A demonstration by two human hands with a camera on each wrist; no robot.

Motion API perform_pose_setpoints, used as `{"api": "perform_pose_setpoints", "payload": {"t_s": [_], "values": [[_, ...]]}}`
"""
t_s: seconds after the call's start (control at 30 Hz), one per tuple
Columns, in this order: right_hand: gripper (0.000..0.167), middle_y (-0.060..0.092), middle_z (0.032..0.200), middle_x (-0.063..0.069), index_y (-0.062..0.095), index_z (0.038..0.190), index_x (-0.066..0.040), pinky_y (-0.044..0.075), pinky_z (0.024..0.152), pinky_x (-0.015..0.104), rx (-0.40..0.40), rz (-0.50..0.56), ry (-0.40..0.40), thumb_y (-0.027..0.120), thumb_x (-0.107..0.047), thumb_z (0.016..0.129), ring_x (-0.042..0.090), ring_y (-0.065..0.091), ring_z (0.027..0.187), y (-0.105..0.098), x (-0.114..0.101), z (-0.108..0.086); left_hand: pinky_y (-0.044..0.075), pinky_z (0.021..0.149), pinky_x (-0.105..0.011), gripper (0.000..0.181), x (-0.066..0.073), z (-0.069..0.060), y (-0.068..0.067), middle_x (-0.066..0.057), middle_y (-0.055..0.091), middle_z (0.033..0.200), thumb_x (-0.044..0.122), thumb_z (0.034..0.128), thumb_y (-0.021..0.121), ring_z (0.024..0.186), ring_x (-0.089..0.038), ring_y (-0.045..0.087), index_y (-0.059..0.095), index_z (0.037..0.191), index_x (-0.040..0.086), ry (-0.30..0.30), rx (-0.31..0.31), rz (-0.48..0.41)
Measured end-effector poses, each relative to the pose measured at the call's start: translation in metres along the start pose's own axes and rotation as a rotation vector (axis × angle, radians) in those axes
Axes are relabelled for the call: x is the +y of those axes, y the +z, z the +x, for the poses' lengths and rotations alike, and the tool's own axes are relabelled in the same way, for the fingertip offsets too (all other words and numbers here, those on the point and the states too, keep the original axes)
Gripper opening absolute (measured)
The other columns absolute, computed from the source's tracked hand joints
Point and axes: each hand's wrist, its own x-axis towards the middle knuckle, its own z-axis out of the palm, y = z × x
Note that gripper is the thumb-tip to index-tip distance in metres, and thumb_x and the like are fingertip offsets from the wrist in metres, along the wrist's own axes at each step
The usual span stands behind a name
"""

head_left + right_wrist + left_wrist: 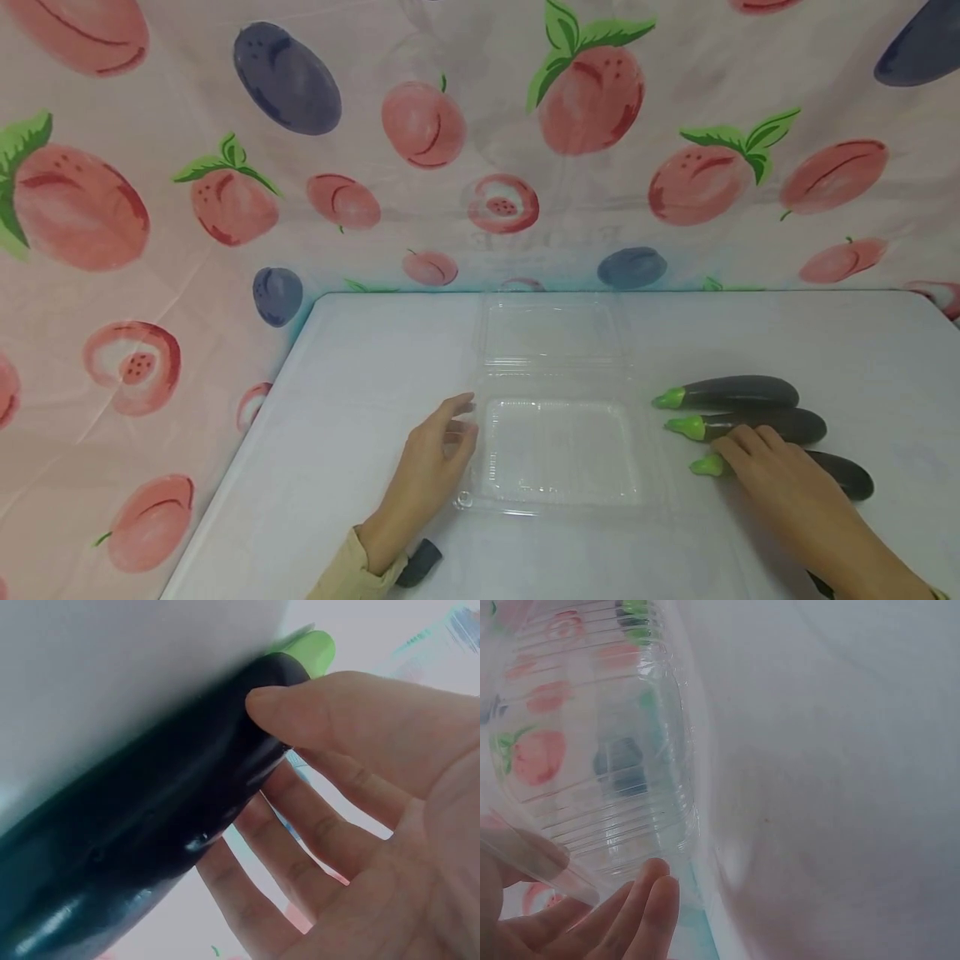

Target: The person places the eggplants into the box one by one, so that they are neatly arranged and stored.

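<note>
- The nearest eggplant [846, 476] lay at the right of the table [360, 375], its green stem [707, 465] pointing left toward the box and its rounded end out to the right.
- The right hand [783, 479] held this eggplant near the stem, thumb pressed on one side and fingers curled along the other; whether it was raised off the table could not be told.
- Just beyond it lay the middle eggplant [801, 426], partly behind the right hand's fingers, with the far eggplant [738, 392] close alongside.
- Between the three stems and the box's right edge ran a narrow strip of white table, tightest at the far eggplant.
- The see-through box [558, 454] stood open at mid-table, its lid [555, 329] laid back until it reached the table's far edge.
- The left hand [438, 446] rested at the box's left edge, fingers loosely extended and thumb apart from them, with the rim running between.
- A broad stretch of white table spread from that hand to the slanting left edge, and another ran in front of the box.
- A dark block [420, 564] sat by the left wrist, against a beige sleeve [356, 571].
- Fruit-printed cloth [345, 133] rose behind the far edge and down the left side.
</note>
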Motion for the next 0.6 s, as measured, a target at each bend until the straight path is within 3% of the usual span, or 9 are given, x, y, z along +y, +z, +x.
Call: {"api": "perform_pose_setpoints", "payload": {"t_s": [0.6], "values": [[0.041,0.059,0.105,0.007,0.065,0.110,-0.008,0.054,0.073,0.051,-0.049,-0.025,-0.004,0.075,0.010,0.074,0.031,0.055,0.097,-0.0019,0.0017,0.0017,0.059,0.086,-0.034,0.039,-0.0004,0.0001,0.0005,-0.007,0.067,0.125,0.010,0.0981,0.059,0.099,-0.017,0.069,0.054,0.136,0.007,0.017,0.009,-0.012]]}}
